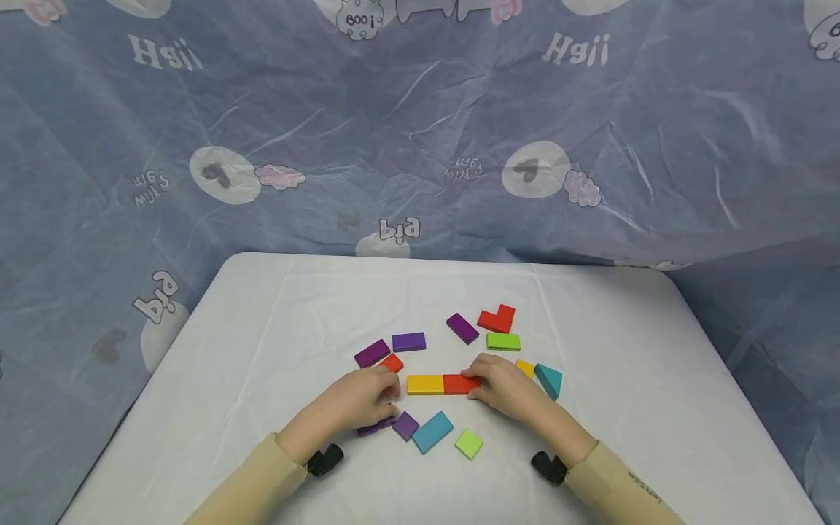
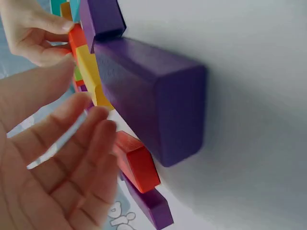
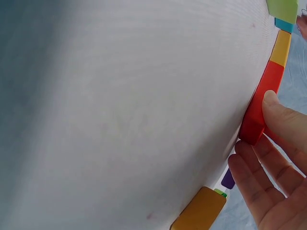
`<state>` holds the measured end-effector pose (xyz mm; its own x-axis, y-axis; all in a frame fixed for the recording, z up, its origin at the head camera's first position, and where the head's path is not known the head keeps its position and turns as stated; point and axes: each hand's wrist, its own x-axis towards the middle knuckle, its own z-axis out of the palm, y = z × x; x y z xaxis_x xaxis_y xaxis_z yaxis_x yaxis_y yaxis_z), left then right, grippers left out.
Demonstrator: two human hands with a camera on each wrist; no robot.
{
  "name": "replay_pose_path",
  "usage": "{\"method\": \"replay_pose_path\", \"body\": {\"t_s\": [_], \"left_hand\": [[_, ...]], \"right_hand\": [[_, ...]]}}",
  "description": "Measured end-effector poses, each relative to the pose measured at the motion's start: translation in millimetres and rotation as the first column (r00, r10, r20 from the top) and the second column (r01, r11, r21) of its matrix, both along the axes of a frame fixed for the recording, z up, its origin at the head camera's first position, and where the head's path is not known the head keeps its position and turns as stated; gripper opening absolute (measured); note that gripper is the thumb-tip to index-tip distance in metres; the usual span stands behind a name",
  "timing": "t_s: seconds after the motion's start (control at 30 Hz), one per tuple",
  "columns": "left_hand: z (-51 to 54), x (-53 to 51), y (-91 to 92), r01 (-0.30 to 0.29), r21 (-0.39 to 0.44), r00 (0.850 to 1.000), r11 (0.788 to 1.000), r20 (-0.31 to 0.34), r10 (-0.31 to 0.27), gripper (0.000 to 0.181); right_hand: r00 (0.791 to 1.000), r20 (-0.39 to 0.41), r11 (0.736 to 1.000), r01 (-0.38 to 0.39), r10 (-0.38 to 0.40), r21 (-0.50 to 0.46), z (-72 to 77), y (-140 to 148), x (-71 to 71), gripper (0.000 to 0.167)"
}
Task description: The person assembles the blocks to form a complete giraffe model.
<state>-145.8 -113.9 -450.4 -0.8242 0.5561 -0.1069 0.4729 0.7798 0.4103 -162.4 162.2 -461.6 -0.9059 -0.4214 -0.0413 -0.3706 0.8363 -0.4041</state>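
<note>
My right hand (image 1: pixel 504 383) pinches the right end of a red block (image 1: pixel 459 384), thumb on one side and fingers on the other. That block lies end to end with a yellow block (image 1: pixel 425 385), making one straight bar on the table. Just left of the bar is my left hand (image 1: pixel 367 397), its fingers loosely bent and holding nothing, as the left wrist view shows. Beneath it a long purple block (image 2: pixel 148 91) is partly covered in the head view. An orange-red block (image 1: pixel 392 362) peeks out beyond its fingers.
Purple blocks (image 1: pixel 409 342) lie beyond the bar, with a red L-shaped piece (image 1: pixel 497 321) and a green block (image 1: pixel 503 342) at the far right. A teal triangle (image 1: pixel 550 380) sits beside the right hand. Nearer are a blue block (image 1: pixel 433 432) and a green square (image 1: pixel 469 443).
</note>
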Motion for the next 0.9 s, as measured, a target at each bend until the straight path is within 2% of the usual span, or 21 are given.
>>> {"method": "replay_pose_path", "body": {"t_s": [0.17,0.3,0.7,0.9], "left_hand": [[2.3,15.3,-9.1,-0.038,-0.057,0.998,0.998,0.045,0.041,0.03],[2.8,20.9,-11.7,-0.047,-0.072,0.997,0.996,0.054,0.051,0.036],[-8.3,16.1,-0.4,-0.015,-0.023,0.998,1.0,-0.056,0.013,0.032],[-10.5,14.4,10.7,0.025,0.006,0.997,1.0,-0.077,-0.025,0.031]], "right_hand": [[1.0,-0.012,1.0,-0.021,0.021,0.001,0.5,1.0,-0.2,0.032],[0.999,-0.024,0.999,-0.032,0.032,0.0,0.5,2.0,-0.3,0.032],[0.999,-0.016,0.999,-0.037,0.036,-0.019,-0.3,2.8,-0.4,0.031],[0.999,-0.016,0.999,-0.036,0.035,-0.022,-0.9,3.4,-0.4,0.031]]}}
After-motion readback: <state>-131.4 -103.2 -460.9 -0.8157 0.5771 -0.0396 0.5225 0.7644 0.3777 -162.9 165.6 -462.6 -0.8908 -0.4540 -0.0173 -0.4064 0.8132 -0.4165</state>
